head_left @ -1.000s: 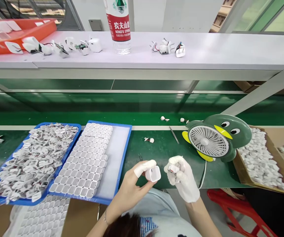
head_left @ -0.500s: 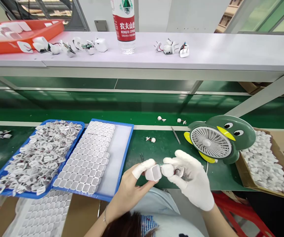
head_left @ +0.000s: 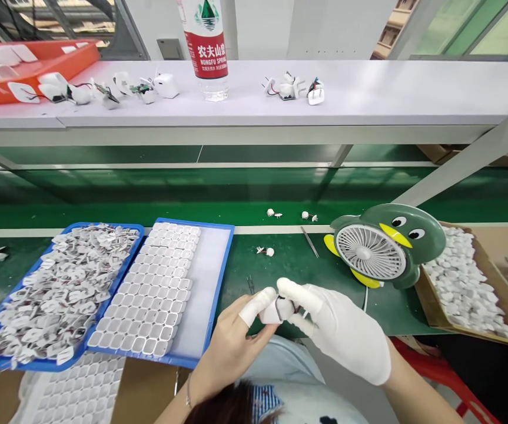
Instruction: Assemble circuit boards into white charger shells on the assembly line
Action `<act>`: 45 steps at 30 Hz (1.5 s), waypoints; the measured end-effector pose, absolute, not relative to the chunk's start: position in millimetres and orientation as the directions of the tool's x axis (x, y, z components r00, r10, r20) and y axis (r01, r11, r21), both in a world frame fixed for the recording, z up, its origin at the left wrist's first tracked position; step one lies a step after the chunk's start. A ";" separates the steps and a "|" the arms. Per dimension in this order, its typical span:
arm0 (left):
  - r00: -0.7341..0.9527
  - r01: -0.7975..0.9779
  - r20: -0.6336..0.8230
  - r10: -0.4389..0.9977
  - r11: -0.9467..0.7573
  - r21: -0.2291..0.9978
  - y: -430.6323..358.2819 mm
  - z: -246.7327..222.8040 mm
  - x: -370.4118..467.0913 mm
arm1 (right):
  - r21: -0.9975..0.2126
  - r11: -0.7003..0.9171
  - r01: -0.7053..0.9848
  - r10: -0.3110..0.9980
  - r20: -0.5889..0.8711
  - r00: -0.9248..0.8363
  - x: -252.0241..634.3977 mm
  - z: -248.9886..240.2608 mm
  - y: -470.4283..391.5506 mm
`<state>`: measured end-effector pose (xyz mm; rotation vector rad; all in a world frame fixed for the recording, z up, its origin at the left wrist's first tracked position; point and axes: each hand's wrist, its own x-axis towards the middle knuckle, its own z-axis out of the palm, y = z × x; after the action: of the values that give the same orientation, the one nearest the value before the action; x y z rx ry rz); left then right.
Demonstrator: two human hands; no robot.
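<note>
My left hand [head_left: 231,333], with a white cot over a finger, pinches a small white plastic housing [head_left: 269,314]. My right hand [head_left: 346,333], in a white glove, grips a small wired part [head_left: 286,307] at the housing's open end. How far the part sits inside is hidden by the fingers. Left of my hands, rows of white housings [head_left: 148,288] stand in a blue tray [head_left: 207,259]. Beside it, another blue tray [head_left: 37,365] holds a heap of small white wired pieces [head_left: 68,288]. A small wired part [head_left: 265,251] lies on the green bench beyond my hands.
Tweezers [head_left: 309,242] lie near a green penguin-shaped fan [head_left: 371,253]. At the right stands a cardboard box [head_left: 495,288] of small white parts. A shelf [head_left: 368,94] above carries a water bottle [head_left: 207,56], an orange bin [head_left: 75,66] and loose assemblies [head_left: 289,87].
My right hand has moved left, bringing the wired part from beside the housing up against its open end. The whole view has shifted slightly.
</note>
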<state>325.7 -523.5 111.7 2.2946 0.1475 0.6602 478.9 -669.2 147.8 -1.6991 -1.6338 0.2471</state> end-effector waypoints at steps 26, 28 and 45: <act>0.730 -0.230 0.280 0.623 -0.162 0.960 -536.8 119.1 346.3 | -0.637 0.051 0.769 0.666 0.596 0.449 448.9 119.0 -659.1; 0.814 -0.180 0.276 0.511 -0.230 0.956 -531.0 124.1 346.1 | -0.611 0.048 0.790 0.679 0.600 0.423 451.6 120.5 -661.8; 0.778 -0.178 0.476 0.410 -0.583 0.792 -521.2 137.3 320.2 | -0.656 -0.007 0.755 0.398 0.691 0.603 438.0 84.8 -663.5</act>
<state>320.2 -521.2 137.3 2.0463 0.1732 0.8053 438.0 -663.5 84.8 -1.6251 -0.9788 -0.3686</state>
